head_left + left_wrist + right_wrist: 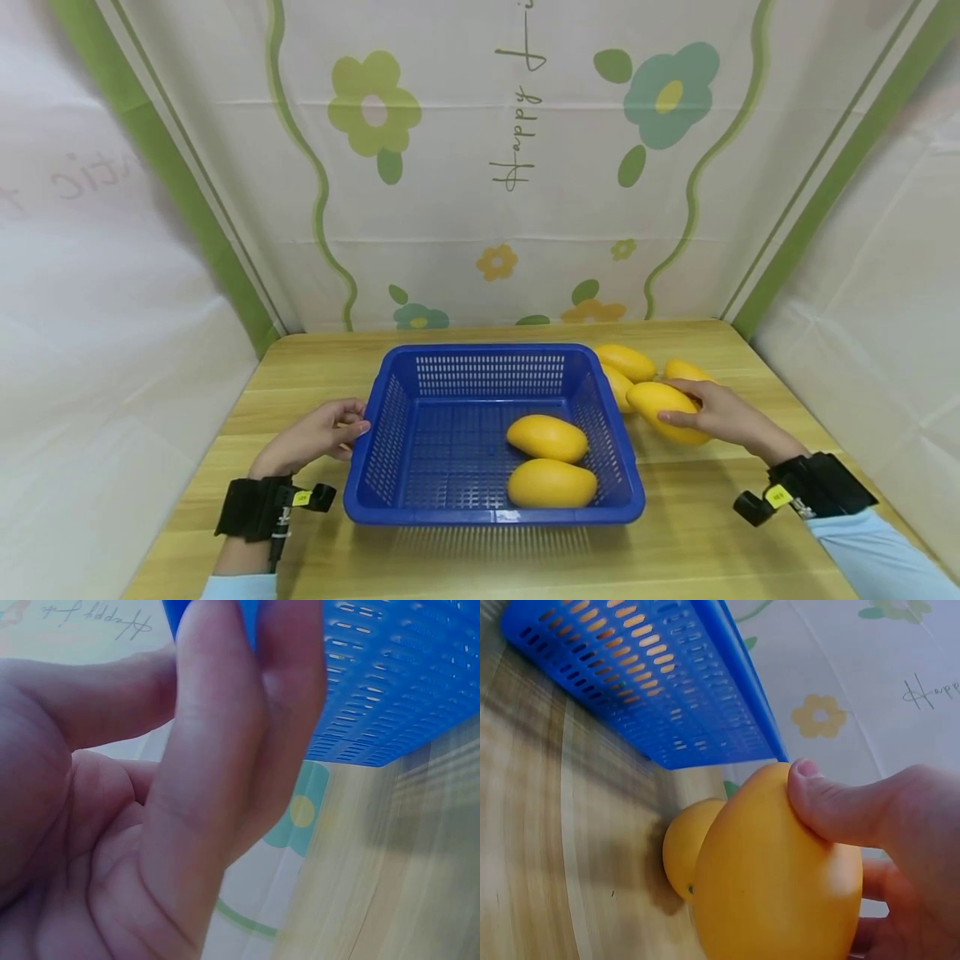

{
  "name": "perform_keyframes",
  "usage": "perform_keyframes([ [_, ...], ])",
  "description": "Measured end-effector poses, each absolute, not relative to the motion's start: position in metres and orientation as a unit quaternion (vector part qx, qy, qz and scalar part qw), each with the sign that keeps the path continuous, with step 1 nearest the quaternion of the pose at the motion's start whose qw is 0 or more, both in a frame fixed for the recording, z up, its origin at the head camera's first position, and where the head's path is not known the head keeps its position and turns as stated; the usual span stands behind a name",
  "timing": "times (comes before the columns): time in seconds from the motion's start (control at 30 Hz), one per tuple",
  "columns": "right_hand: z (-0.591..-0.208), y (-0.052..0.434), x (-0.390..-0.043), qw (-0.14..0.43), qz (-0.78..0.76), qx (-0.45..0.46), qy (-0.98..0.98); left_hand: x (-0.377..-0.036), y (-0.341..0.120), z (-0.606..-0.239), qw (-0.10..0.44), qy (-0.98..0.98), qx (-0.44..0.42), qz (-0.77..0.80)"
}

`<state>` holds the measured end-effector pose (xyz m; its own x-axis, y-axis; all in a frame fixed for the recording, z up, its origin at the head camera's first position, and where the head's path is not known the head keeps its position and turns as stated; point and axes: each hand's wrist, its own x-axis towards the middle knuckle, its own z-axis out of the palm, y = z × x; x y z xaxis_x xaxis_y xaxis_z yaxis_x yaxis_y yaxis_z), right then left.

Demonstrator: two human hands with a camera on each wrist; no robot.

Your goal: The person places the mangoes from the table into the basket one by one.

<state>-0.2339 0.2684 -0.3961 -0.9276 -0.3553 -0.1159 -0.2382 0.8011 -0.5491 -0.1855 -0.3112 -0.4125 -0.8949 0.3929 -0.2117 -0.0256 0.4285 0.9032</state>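
While L hand (318, 433) grips basket (491, 508), R hand (716, 412) clasps mango (663, 402), partly hiding it.

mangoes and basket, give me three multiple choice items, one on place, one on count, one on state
1. Where is the mango that the right hand grips?
A. inside the basket
B. on the table right of the basket
C. left of the basket

2. How many mangoes lie inside the blue basket?
A. two
B. none
C. five

3. What is the left hand doing?
A. resting flat on the table, away from the basket
B. lifting a mango
C. holding the basket's left rim

Answers:
1 B, the head view shows it outside the right wall, beside other mangoes.
2 A, the far mango and the near mango lie on its floor.
3 C, its fingers are at the rim.
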Motion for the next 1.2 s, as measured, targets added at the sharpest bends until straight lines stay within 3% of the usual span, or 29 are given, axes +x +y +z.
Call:
perform_keyframes([
  [1.2,-0.376,0.252,-0.229,0.070,-0.284,-0.156,0.943,-0.186,-0.313,-0.414,0.203,0.817,0.114,0.527],
])
